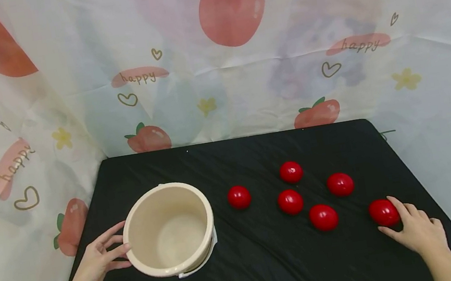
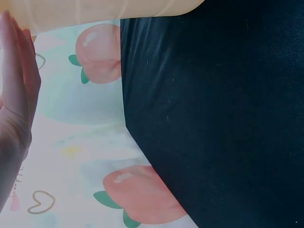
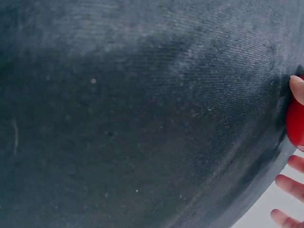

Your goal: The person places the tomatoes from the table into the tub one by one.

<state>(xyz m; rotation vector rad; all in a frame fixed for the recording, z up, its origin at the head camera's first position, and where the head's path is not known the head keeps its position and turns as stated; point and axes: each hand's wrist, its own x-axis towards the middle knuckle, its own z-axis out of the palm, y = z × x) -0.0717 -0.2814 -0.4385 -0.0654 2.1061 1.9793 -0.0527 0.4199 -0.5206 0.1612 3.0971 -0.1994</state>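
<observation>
A cream bucket [image 1: 173, 268] stands at the left of the black table, its mouth tilted toward the head camera. My left hand [image 1: 100, 259] rests against its left side with fingers fairly straight; the left wrist view shows that hand [image 2: 16, 80] beside the bucket's pale wall [image 2: 109, 12]. At the right, my right hand [image 1: 418, 228] holds a shiny red ball [image 1: 382, 212] between thumb and forefinger, the ball on the cloth. In the right wrist view only part of this ball [image 3: 295, 124] shows, with the thumb over it and the other fingers apart from it.
Several more red balls lie between bucket and right hand, among them one nearest the bucket [image 1: 239, 197] and one toward the front [image 1: 323, 217]. Black cloth [image 1: 262, 271] covers the table. A fruit-print curtain [image 1: 243, 84] hangs behind and at both sides.
</observation>
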